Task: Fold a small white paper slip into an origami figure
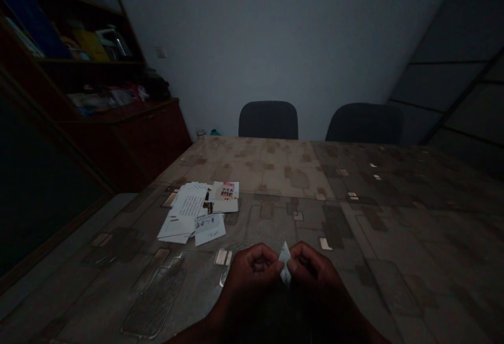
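Observation:
A small, pointed piece of folded white paper (285, 264) is held upright between my two hands, above the near part of the table. My left hand (255, 268) pinches its left side between thumb and curled fingers. On the right side, my right hand (311, 266) grips it the same way. The paper's tip sticks up above the thumbs. Further off to the left, a loose pile of printed white papers (189, 205) lies on the patterned tablecloth (275, 170).
Two dark chairs (268, 120) (364, 122) stand behind the table's far edge, before a plain wall. A dark red cabinet (145, 136) with loaded shelves is at the left. Small items sit near the table's far left corner.

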{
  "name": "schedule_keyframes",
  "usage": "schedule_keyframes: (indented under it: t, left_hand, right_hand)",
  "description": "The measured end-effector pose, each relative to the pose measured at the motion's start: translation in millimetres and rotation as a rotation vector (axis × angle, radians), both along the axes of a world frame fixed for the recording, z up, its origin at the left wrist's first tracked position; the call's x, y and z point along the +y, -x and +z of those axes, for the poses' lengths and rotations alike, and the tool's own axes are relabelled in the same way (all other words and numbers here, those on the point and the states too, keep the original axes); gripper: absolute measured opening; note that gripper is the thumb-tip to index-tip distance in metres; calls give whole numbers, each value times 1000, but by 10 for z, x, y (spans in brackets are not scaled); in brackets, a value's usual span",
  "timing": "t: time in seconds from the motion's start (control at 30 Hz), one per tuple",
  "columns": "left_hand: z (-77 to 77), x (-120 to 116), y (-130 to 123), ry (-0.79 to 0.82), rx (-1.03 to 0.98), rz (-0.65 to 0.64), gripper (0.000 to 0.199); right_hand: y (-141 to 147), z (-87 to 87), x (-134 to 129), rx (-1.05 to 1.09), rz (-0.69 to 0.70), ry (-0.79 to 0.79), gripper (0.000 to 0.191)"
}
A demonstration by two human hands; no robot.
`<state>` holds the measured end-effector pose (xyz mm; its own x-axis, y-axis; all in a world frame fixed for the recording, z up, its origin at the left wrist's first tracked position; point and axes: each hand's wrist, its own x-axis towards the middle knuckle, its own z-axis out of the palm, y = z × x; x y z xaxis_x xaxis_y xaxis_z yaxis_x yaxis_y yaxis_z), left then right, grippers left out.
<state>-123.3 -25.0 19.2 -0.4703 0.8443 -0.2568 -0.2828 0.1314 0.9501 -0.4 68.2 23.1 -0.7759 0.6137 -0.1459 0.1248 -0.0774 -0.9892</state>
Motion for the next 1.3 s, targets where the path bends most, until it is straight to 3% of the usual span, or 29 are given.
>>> schedule_keyframes:
  t: [0.27, 0.5, 0.8, 0.97, 1.1, 1.3]
  left_hand:
    - [-125, 46, 37, -2, -110, -2, 44]
    - [-50, -11, 30, -93, -77, -20, 40]
    - [-71, 28, 50, -110, -90, -20, 43]
    - [-52, 54, 40, -68, -46, 32, 35]
    - [-59, 45, 25, -56, -6, 66, 28]
    - [25, -11, 14, -73, 72, 73, 23]
  right_hand:
    - [12, -84, 18, 27, 0, 76, 34]
    - [8, -39, 29, -1, 3, 43, 36]
    - [-3, -38, 9, 16, 51, 48, 41]
    - [-14, -31, -24, -3, 104, -116, 36]
    - [3, -61, -28, -94, 59, -260, 29]
    - [-11, -71, -14, -45, 50, -239, 30]
